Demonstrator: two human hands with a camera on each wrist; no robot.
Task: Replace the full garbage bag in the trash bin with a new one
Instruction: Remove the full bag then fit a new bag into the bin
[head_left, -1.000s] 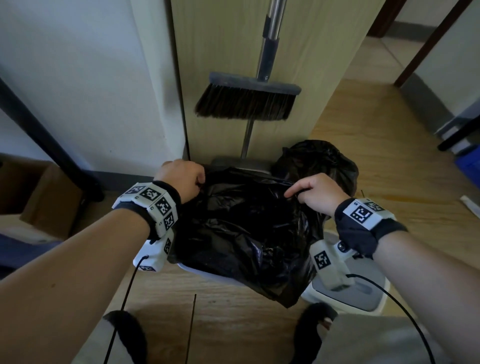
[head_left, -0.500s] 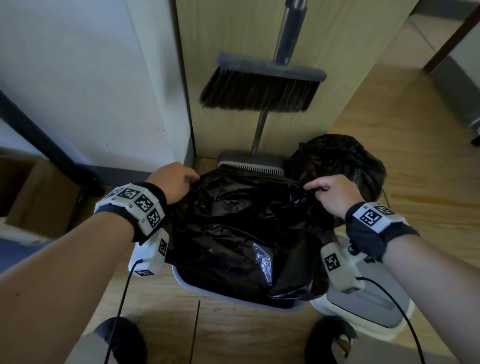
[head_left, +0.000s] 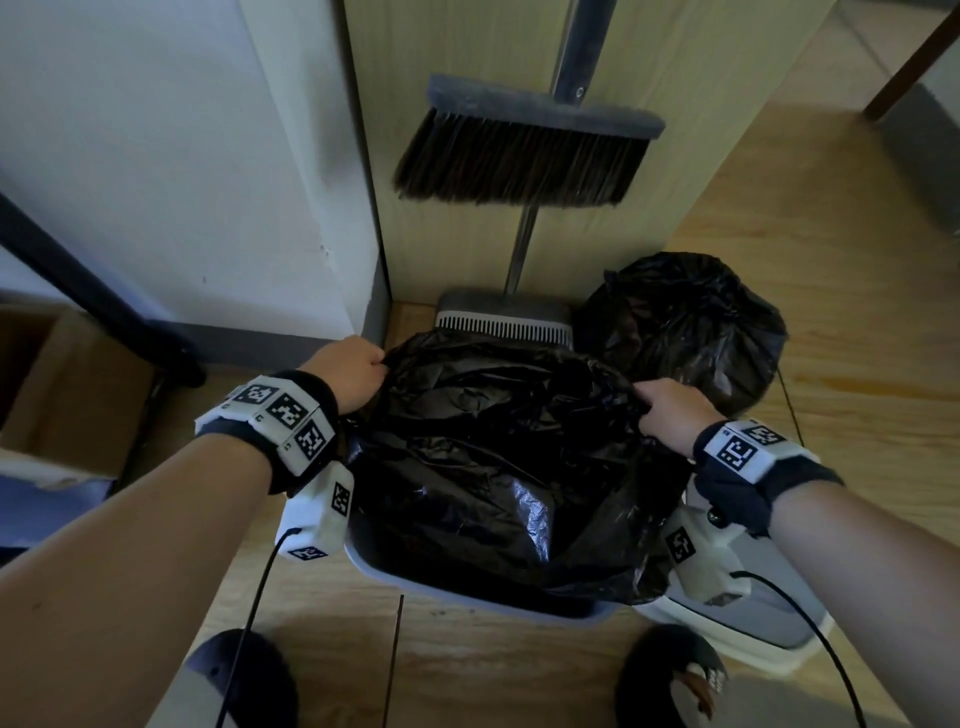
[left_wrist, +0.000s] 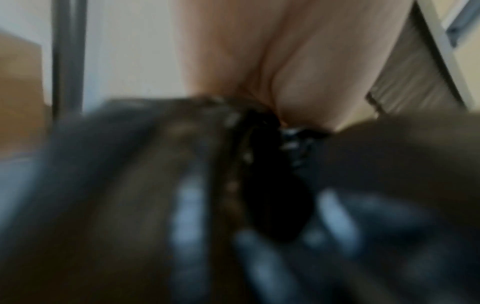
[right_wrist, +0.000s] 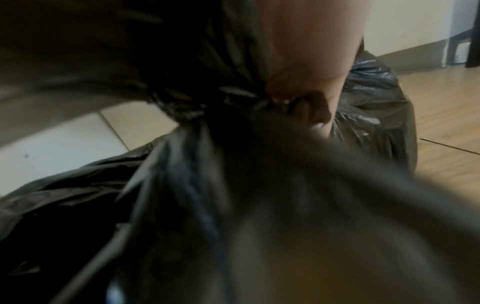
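- Over the mouth of the trash bin (head_left: 467, 597): new bag (head_left: 498, 467), black, crumpled, sagging into the bin, with its hem spilling over the bin's near-right corner and the bin's near rim bare and pale.
- Likely to handle as thin, limp, nearly weightless film: slick, clingy, quick to slide off the bin's rim and easy to tear if yanked against an edge.
- Best taken at the hem, on opposite sides of the bin, with a pinch of gathered film rather than a flat palm, then spread outward and folded down over the rim.
- At the bin's far-left corner: left hand (head_left: 348, 371), knuckles up, fingers curled under and clenched on the bag's hem. Blurred in the left wrist view, though dark film is bunched against the hand there too.
- At the bin's right side: right hand (head_left: 670, 415), fingers pinching a gathered twist of hem, shown plainly in the right wrist view.
- Both forearms stretched forward and down, flanking the bin, wrists above its rim.
- Beyond the bin's far-right corner, on the floor: full bag (head_left: 685, 332), rounded and bulky, already out of the bin. Probably heavier, soft, best lifted by its neck.
- Just beside the bin's right wall, on the floor: bin lid (head_left: 769, 618).
- Behind the bin: dustpan (head_left: 504, 317) and broom (head_left: 519, 156).
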